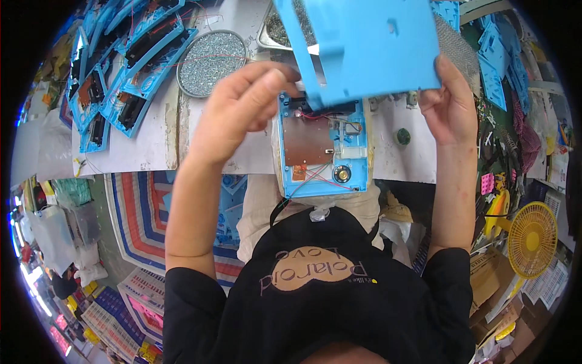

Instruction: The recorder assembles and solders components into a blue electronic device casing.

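A flat blue plastic cover (376, 48) is raised over the table, with my right hand (450, 106) gripping its right edge between thumb and fingers. My left hand (251, 100) is at the cover's lower left corner, its fingers curled together; whatever they pinch is hidden. Under the cover lies an open blue plastic housing (364, 164), its far end partly covered. Inside the housing are a brown circuit board (306, 142), a small round speaker (342, 174) and thin coloured wires (318, 176).
Several blue housings with wires (136, 91) are heaped at the left. Near them stands a round tray of small screws (212, 60), and a metal tray (273, 33) farther back. Small green lump (402, 136) lies right of the housing; a yellow fan (532, 239) is at lower right.
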### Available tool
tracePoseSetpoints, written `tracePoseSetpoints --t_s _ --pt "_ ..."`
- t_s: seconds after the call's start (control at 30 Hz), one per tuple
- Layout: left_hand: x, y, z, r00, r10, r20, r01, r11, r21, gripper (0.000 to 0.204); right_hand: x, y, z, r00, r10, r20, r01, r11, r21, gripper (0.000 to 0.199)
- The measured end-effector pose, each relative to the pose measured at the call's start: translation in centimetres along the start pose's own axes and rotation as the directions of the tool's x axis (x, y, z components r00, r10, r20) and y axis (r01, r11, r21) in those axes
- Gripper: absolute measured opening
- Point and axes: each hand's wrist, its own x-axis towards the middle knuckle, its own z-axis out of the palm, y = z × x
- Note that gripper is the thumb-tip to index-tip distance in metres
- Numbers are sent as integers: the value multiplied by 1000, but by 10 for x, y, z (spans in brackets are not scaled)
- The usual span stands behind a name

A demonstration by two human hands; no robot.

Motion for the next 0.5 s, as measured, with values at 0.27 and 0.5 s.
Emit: tracePoseSetpoints --t_s 0.27,0.5 --pt "9 13 48 952 142 -273 -213 944 -253 35 -27 32 75 985 99 141 -67 975 -212 48" --pt "-23 6 37 995 34 -94 -29 998 56 70 -72 16 45 996 83 -38 -90 840 -535 58"
